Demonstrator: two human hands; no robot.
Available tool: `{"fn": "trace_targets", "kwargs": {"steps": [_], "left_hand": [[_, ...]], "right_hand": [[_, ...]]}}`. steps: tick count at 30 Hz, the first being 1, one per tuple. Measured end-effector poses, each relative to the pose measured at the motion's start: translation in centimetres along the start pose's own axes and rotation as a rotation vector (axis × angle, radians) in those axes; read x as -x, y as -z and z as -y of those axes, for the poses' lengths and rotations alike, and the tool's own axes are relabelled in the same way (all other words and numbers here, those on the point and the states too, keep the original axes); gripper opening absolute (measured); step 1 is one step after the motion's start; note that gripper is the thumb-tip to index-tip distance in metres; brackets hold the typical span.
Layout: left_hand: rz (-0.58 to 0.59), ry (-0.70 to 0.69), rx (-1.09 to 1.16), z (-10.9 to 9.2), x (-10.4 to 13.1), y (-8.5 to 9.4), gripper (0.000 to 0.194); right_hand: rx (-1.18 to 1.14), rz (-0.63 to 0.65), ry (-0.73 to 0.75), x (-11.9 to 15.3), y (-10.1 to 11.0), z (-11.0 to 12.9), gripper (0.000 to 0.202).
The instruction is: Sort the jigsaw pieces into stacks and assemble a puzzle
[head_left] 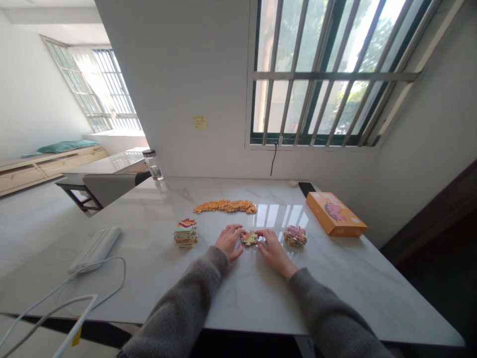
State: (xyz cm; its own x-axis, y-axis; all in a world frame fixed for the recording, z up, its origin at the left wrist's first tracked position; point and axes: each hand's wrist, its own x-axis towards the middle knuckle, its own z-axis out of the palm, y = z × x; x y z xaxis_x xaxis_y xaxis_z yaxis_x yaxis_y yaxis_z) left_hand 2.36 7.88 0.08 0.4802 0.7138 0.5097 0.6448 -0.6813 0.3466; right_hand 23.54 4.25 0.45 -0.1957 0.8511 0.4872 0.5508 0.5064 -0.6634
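Between my two hands lies a small pile of colourful jigsaw puzzle pieces (249,238) on the marble-patterned table. My left hand (230,242) grips its left side with curled fingers. From the opposite side, my right hand (273,251) holds the pile's right edge between fingers and thumb. Left of my left hand stands a taller stack of puzzle pieces (186,234). A lower stack of pieces (295,236) sits just right of my right hand. Beyond both hands, a long row of overlapping orange-brown pieces (224,206) stretches across the table.
An orange box (335,214) lies at the right, with a black phone (306,189) behind it. A white power strip (96,250) with cables rests at the left. A glass bottle (154,165) stands at the far left corner of the table (257,303).
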Motion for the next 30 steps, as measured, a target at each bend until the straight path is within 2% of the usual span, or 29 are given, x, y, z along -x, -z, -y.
{"fn": "trace_targets", "kwargs": {"steps": [4,11,15,19,23,25,30], "left_hand": [[0.031,0.05,0.03,0.7,-0.7,-1.6,0.037],[-0.009,0.084,0.144,1.4,-0.6,-1.9,0.031],[-0.113,0.074,0.242,1.1,-0.3,-1.4,0.035],[-0.149,0.001,0.391,-0.7,0.4,-0.6,0.039],[-0.146,-0.077,0.466,-2.4,0.9,-0.3,0.037],[-0.168,-0.096,0.419,-2.5,0.9,-0.2,0.035],[-0.192,-0.067,0.281,-2.0,0.8,-0.3,0.017]], "right_hand": [[-0.002,0.012,0.001,0.0,0.0,0.1,0.034],[0.005,-0.021,-0.007,0.0,-0.2,-0.2,0.034],[-0.023,-0.04,-0.036,0.0,-0.1,-0.3,0.032],[-0.205,-0.065,-0.163,-0.1,0.1,0.1,0.033],[-0.516,0.083,-0.263,-0.1,0.1,0.6,0.041],[-0.62,0.119,-0.302,-0.1,0.0,0.9,0.043],[-0.688,0.062,-0.335,-0.1,-0.2,1.2,0.046]]}}
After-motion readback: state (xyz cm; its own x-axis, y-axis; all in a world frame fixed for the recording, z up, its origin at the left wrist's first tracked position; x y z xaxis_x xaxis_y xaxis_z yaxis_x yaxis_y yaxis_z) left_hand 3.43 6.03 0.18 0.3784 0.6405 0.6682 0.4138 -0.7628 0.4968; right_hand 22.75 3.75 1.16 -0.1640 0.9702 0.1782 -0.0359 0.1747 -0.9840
